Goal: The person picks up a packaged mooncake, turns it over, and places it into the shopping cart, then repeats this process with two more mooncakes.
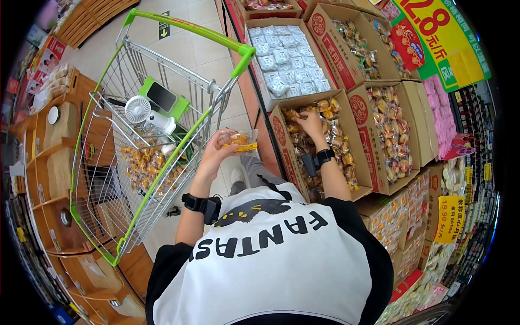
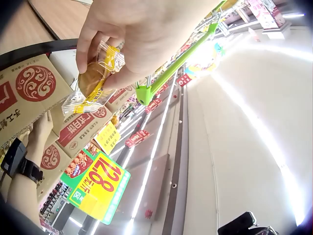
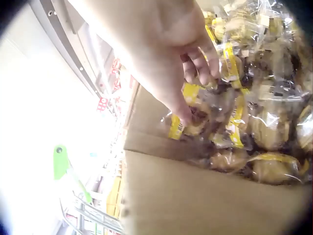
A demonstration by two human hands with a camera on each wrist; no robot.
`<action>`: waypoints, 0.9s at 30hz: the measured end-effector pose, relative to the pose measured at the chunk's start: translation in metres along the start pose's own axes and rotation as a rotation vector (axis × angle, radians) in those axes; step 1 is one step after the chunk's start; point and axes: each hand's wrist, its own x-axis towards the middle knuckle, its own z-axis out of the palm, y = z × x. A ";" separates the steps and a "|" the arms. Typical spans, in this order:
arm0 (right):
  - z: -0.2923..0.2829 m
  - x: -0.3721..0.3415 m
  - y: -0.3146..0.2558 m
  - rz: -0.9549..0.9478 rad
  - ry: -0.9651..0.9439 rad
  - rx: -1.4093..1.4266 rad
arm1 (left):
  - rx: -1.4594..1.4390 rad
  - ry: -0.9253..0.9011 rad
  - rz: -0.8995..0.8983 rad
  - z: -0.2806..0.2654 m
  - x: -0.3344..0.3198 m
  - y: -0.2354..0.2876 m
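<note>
My left hand [image 1: 214, 154] pinches a clear and yellow wrapped pastry [image 1: 238, 142] between thumb and fingers, beside the cart; the left wrist view shows the round brown pastry [image 2: 93, 81] inside its wrapper. My right hand [image 1: 312, 129] reaches into a cardboard box [image 1: 285, 157] of similar packets. In the right wrist view its thumb touches a yellow-banded packet [image 3: 190, 123] near the box wall, the other fingers curled above; whether it grips that packet I cannot tell.
A green-edged shopping cart [image 1: 203, 30] on the left holds many packets [image 1: 138, 168], a white fan [image 1: 138, 109] and a green item. More boxes stand around, one with white packets [image 1: 292, 59]. Price signs [image 1: 433, 32] hang at the right.
</note>
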 end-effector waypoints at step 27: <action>-0.101 -0.024 -0.086 0.027 -0.307 1.147 | -0.069 0.052 0.056 0.003 -0.007 0.015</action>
